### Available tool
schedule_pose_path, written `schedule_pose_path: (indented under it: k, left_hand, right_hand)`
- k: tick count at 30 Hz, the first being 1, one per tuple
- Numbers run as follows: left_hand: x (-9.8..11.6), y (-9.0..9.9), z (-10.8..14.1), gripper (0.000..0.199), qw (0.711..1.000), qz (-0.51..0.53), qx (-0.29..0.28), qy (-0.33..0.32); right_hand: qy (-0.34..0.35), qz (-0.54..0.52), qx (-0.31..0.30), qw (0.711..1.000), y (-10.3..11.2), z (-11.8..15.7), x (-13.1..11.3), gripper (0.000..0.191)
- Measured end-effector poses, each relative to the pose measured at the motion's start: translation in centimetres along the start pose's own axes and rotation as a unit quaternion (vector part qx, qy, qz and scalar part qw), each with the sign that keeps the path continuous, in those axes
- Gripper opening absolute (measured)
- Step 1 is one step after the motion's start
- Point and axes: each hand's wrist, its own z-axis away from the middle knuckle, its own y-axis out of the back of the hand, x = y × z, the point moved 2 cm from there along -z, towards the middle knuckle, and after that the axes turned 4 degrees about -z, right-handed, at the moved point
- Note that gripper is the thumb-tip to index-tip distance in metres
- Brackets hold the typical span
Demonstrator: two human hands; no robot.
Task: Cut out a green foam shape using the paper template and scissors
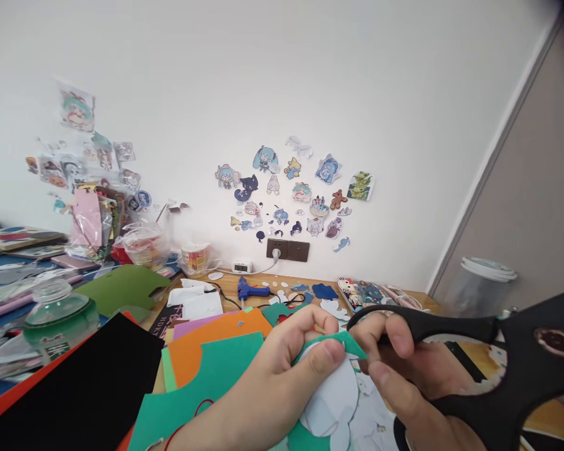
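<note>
My left hand [282, 369] pinches a piece of green felt [345, 343] with a white paper cut-out [331, 398] lying on it, thumb on top. My right hand [404, 376] grips black scissors [498, 357] close to the camera; their tips sit at the edge of the green felt near my left fingers. The big black handles fill the lower right corner. Part of the felt piece is hidden under both hands.
Sheets of green [207, 382], orange [216, 341] and black felt [84, 388] lie on the wooden desk [244, 282]. A blue glue gun [249, 290], a clear green-tinted bottle [56, 316], bags of craft bits [143, 244] and a wall with stickers [291, 188] lie beyond.
</note>
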Motion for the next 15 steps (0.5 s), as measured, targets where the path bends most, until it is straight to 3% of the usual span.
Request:
schedule_pose_path:
  k: [6,12,15]
  left_hand:
    - [-0.4,0.4,-0.2,0.020,0.999,0.038,-0.016,0.000]
    - [-0.7,0.1,-0.4,0.021,0.998,0.051,-0.012,-0.025]
    - [-0.5,0.0,-0.3,0.020,0.999,0.033,-0.004,-0.034]
  right_hand:
    - [-0.011,-0.048,0.018,0.999,-0.1,0.1,0.3,0.020]
    - [0.009,-0.004,0.015,1.000,-1.1,-0.3,-0.5,0.018]
    - [-0.004,-0.026,0.060,0.998,-1.1,-0.3,-0.7,0.016]
